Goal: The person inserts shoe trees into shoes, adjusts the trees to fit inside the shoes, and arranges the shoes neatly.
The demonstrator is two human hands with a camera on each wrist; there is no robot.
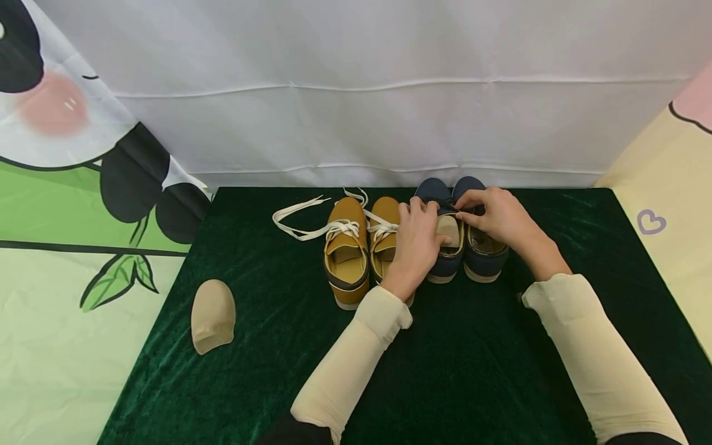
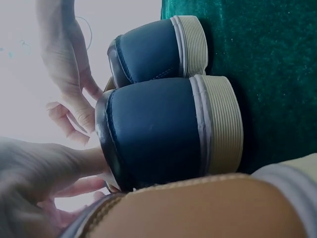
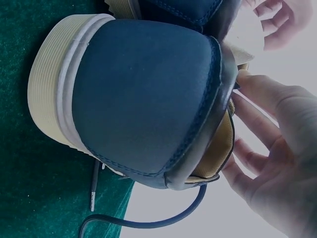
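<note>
Two navy shoes stand side by side, the left navy shoe (image 1: 442, 267) and the right navy shoe (image 1: 484, 264), heels toward me. A beige toe-shaped shoe insert (image 1: 447, 230) sits in the opening of the left one. My left hand (image 1: 416, 238) holds that shoe's left side near the laces, its thumb close to the insert. On the opposite side of the opening, my right hand (image 1: 500, 216) pinches the shoe's upper edge between thumb and index finger. In the right wrist view, a dark shoelace (image 3: 143, 224) hangs beyond the right navy shoe. Some fingertips are hidden.
A pair of tan shoes (image 1: 347, 266) with white laces (image 1: 300, 232) stands left of the navy pair, partly behind my left arm. Another beige insert (image 1: 214, 315) lies on the green cloth (image 1: 267, 371) at far left. A white curtain (image 1: 334, 136) hangs behind.
</note>
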